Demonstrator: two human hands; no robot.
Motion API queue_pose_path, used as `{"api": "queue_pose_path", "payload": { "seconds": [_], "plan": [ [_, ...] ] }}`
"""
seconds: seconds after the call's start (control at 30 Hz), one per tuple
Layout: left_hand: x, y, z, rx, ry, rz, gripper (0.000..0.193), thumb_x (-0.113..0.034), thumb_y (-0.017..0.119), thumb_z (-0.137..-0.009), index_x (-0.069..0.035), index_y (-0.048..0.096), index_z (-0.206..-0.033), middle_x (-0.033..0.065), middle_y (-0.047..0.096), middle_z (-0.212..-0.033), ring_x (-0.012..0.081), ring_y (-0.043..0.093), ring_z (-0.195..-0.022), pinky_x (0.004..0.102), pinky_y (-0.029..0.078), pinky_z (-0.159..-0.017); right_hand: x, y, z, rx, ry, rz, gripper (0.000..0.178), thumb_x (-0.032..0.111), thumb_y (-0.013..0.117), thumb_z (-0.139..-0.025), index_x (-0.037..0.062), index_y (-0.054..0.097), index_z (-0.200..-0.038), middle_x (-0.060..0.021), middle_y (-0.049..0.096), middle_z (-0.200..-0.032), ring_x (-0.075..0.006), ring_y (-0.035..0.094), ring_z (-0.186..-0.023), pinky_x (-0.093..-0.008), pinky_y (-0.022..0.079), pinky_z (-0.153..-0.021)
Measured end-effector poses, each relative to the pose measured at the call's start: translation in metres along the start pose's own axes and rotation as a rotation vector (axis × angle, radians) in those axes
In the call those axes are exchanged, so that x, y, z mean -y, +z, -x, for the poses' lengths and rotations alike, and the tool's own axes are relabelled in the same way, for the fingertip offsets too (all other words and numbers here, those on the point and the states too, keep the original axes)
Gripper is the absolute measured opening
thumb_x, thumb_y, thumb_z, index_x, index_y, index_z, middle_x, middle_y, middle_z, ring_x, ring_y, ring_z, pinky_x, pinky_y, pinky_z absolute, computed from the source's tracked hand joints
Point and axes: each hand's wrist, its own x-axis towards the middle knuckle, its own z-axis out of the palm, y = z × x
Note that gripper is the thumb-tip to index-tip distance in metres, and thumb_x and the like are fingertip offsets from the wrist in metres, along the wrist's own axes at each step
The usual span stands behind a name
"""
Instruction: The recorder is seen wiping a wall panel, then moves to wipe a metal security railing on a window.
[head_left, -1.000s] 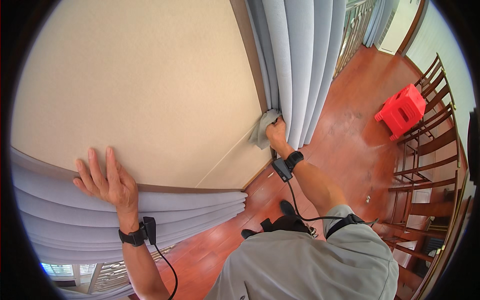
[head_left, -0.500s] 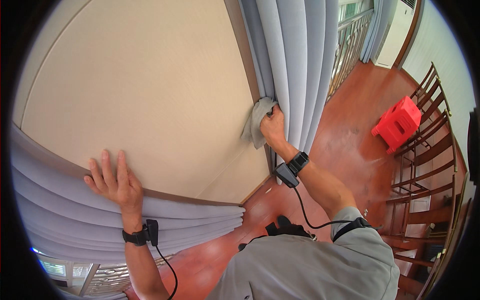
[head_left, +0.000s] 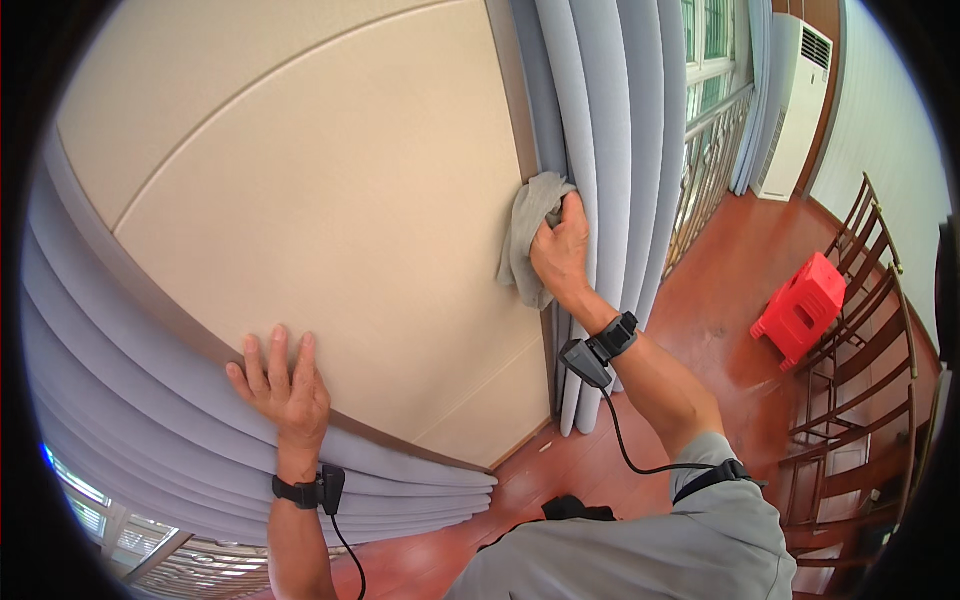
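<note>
One gray cloth (head_left: 528,235) at a beige wall panel (head_left: 350,220).
Right hand (head_left: 566,252), fingers clamped on it, at the panel's right edge; left hand (head_left: 288,392), fingers spread, touching its lower-left edge.

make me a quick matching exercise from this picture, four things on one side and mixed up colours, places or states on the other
Things:
1. left hand
2. cloth
3. stool
4. curtains

Descriptions:
A. bright red
B. hanging in folds
C. open, at the beige panel's edge
D. crumpled in the right hand

Pairs: 1-C, 2-D, 3-A, 4-B
</note>
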Motion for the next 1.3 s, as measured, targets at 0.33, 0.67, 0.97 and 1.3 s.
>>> {"api": "queue_pose_path", "payload": {
  "seconds": [0.33,0.67,0.97,1.3],
  "plan": [
    [-0.004,-0.001,-0.001,0.038,-0.026,0.023,0.032,-0.002,0.062,-0.087,-0.018,0.072,-0.113,0.0054,0.056,-0.140,0.0338,0.039,-0.141,0.0522,0.016,-0.121,0.052,0.002,-0.069,-0.092,-0.492,0.156,0.019,-0.002,0.059,-0.082,0.0004,0.054,-0.100,-0.0198,0.058,-0.094,-0.0396,0.058,-0.087,-0.0452,0.046,-0.075],
    [0.000,-0.001,-0.002,0.055,-0.080,0.078,0.034,0.002,0.064,-0.081,-0.015,0.074,-0.109,0.0067,0.060,-0.134,0.0327,0.043,-0.137,0.0516,0.017,-0.120,0.115,0.051,-0.066,-0.059,-0.784,0.026,0.024,-0.009,0.059,-0.074,-0.0013,0.058,-0.096,-0.0179,0.057,-0.090,-0.0372,0.056,-0.082,-0.0443,0.045,-0.072],
    [0.003,-0.025,-0.012,0.178,-0.145,0.379,0.028,0.006,0.069,-0.075,-0.006,0.072,-0.100,0.0090,0.063,-0.121,0.0339,0.049,-0.129,0.0483,0.041,-0.108,0.162,0.118,-0.010,0.174,-0.984,-0.118,0.024,-0.004,0.067,-0.068,0.0009,0.064,-0.091,-0.0132,0.058,-0.088,-0.0332,0.059,-0.083,-0.0413,0.049,-0.073],
    [0.014,-0.064,-0.006,0.129,-0.331,0.474,0.024,0.002,0.068,-0.080,0.001,0.067,-0.104,0.0141,0.065,-0.103,0.0340,0.062,-0.096,0.0399,0.052,-0.081,0.202,0.159,0.057,0.366,-1.035,-0.271,0.029,-0.002,0.067,-0.070,0.0030,0.066,-0.099,-0.0115,0.060,-0.092,-0.0302,0.061,-0.082,-0.0381,0.051,-0.072]
  ]
}}
